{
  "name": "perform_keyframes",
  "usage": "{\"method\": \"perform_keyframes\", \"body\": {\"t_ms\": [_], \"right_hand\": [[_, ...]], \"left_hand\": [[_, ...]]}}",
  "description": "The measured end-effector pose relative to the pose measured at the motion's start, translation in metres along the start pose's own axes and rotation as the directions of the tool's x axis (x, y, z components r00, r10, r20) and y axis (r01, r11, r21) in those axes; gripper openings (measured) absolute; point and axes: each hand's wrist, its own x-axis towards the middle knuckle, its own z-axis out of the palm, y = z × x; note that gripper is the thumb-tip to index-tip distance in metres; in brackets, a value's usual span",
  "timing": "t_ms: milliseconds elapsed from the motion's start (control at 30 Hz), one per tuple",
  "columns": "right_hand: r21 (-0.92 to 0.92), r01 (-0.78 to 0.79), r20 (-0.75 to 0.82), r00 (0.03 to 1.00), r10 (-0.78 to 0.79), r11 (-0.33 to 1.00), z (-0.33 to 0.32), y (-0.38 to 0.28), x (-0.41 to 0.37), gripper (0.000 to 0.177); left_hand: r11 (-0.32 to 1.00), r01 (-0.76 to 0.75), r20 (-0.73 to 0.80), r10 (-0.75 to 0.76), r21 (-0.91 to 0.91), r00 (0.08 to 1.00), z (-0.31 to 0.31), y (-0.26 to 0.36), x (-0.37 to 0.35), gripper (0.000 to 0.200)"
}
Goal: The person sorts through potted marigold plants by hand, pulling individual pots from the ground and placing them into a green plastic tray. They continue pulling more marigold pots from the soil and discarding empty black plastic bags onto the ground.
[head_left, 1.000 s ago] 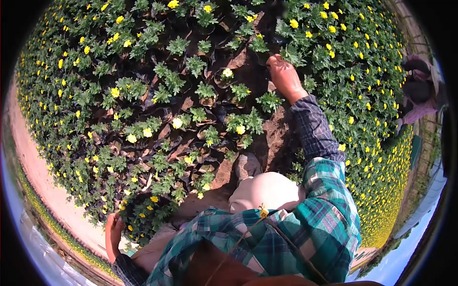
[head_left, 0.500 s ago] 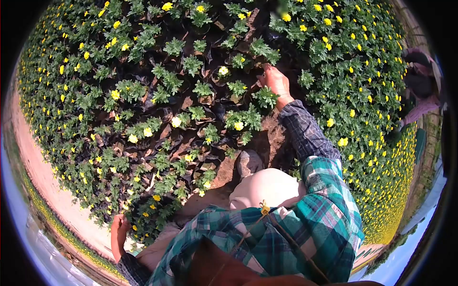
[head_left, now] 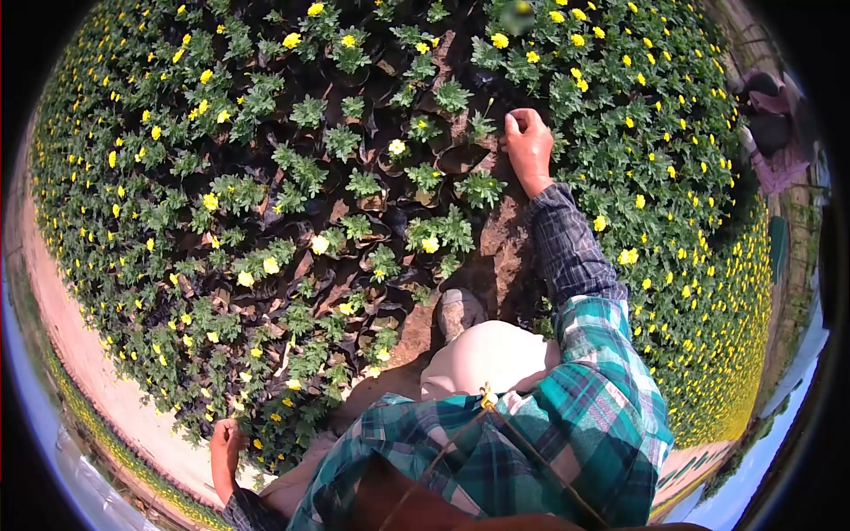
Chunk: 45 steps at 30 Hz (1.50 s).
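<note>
My right hand is raised over the edge of the plant bed, its fingers curled in and pressed together. Whatever they hold, if anything, is too small to make out. Just left of it grows a small leafy plant, and below that stands a bigger green plant in a dark grow bag. At the lower left, my left hand is closed beside a yellow-flowered plant; its curled fingers hide anything inside. A pale yellow flower blooms amid the bagged plants.
Dense yellow-flowered plants fill the right side. Bare soil runs between the rows, near my shoe. A sandy path borders the bed at left. Another person is at the far right.
My right hand has drawn back from among the leaves, slightly to the right of the plants. My left hand stays closed, a little lower in view. The whole view has shifted slightly.
</note>
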Motion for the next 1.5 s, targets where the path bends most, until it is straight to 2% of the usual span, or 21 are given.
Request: {"method": "perform_keyframes", "body": {"t_ms": [33,167,200,233,333,400,467,500,533,600,667,733,800,867,933,1067,1100,1267,1367,1467,1500], "right_hand": [[0.081,-0.159,-0.077,0.983,0.165,0.984,-0.006,-0.023,0.009,0.018],[-0.064,-0.254,-0.167,0.956,0.24,0.965,-0.001,-0.001,0.056,0.025],[-0.352,-0.194,-0.163,0.976,0.144,0.916,0.0,0.004,0.064,0.027],[-0.609,-0.123,-0.132,0.99,0.052,0.784,0.001,0.009,0.069,0.029],[-0.597,-0.172,-0.093,0.985,0.146,0.784,-0.004,0.008,0.072,0.029],[-0.48,-0.208,-0.159,0.976,0.149,0.852,-0.007,0.015,0.068,0.029],[-0.129,-0.283,-0.064,0.959,0.277,0.95,-0.015,0.008,0.058,0.031],[-0.044,-0.295,-0.047,0.955,0.293,0.955,-0.015,0.002,0.048,0.03],[-0.233,-0.207,0.13,0.962,0.242,0.95,-0.022,-0.011,0.041,0.029],[-0.311,-0.014,0.48,0.861,0.169,0.95,-0.026,-0.022,0.029,0.025],[-0.349,0.318,0.344,0.918,-0.196,0.882,-0.02,-0.027,0.028,0.02],[-0.435,0.305,0.177,0.951,-0.252,0.847,-0.01,-0.026,0.039,0.016],[-0.531,0.117,-0.007,0.99,-0.143,0.839,-0.005,-0.02,0.053,0.016],[-0.598,-0.024,-0.061,0.998,-0.016,0.801,-0.011,-0.014,0.06,0.018],[-0.568,-0.031,-0.098,0.995,-0.031,0.822,-0.018,0.0,0.063,0.019],[-0.527,-0.027,-0.023,1.0,0.017,0.85,-0.023,0.015,0.063,0.021],[-0.546,-0.077,-0.008,0.996,0.087,0.834,-0.023,0.008,0.063,0.023],[-0.641,-0.001,0.039,0.999,0.034,0.767,-0.019,0.005,0.06,0.028],[-0.66,-0.016,0.041,0.998,0.057,0.751,-0.017,0.004,0.061,0.025],[-0.665,-0.017,0.052,0.996,0.07,0.746,-0.014,0.002,0.061,0.02],[-0.597,-0.057,0.038,0.994,0.099,0.8,-0.016,0.002,0.061,0.018]], "left_hand": [[1.0,-0.006,-0.001,0.006,0.001,1.0,0.0,0.001,0.001,0.022],[1.0,0.01,-0.004,-0.01,0.025,1.0,0.0,0.004,0.003,0.014],[0.999,-0.001,-0.003,0.001,0.044,1.0,0.0,0.007,0.002,0.012],[0.999,-0.003,-0.006,0.004,0.044,1.0,0.0,0.01,0.001,0.012],[0.998,0.015,-0.043,-0.013,0.057,0.999,0.002,0.013,0.0,0.01],[0.997,0.025,-0.05,-0.021,0.076,0.999,0.001,0.005,0.003,0.008],[0.996,0.033,-0.047,-0.029,0.085,0.998,0.002,0.009,0.001,0.01],[0.994,0.045,-0.042,-0.041,0.102,0.998,0.002,0.011,0.0,0.011],[0.994,0.039,-0.043,-0.035,0.097,0.998,0.003,0.013,-0.001,0.011],[0.995,0.066,-0.045,-0.062,0.078,0.997,0.004,0.016,-0.001,0.011],[0.994,0.064,-0.034,-0.061,0.092,0.998,0.004,0.013,0.002,0.011],[0.995,0.029,-0.035,-0.025,0.093,0.999,0.001,0.009,0.006,0.01],[0.995,0.033,-0.04,-0.029,0.09,0.999,-0.001,0.009,0.006,0.011],[0.996,0.041,-0.047,-0.037,0.084,0.998,-0.001,0.011,0.004,0.013],[0.998,0.012,-0.039,-0.01,0.054,0.999,0.002,0.015,0.001,0.018],[0.999,-0.001,0.001,0.001,0.042,1.0,0.0,-0.006,0.007,0.023],[0.999,0.009,0.001,-0.009,0.051,1.0,0.0,-0.006,0.007,0.024],[0.996,-0.002,-0.008,0.003,0.086,1.0,0.002,0.011,0.004,0.024],[0.999,-0.029,-0.005,0.029,0.036,1.0,0.005,0.017,0.002,0.02],[0.995,0.02,-0.032,-0.017,0.094,0.999,0.006,0.021,0.001,0.016],[0.995,0.021,-0.029,-0.018,0.102,0.999,0.006,0.019,0.002,0.015]]}}
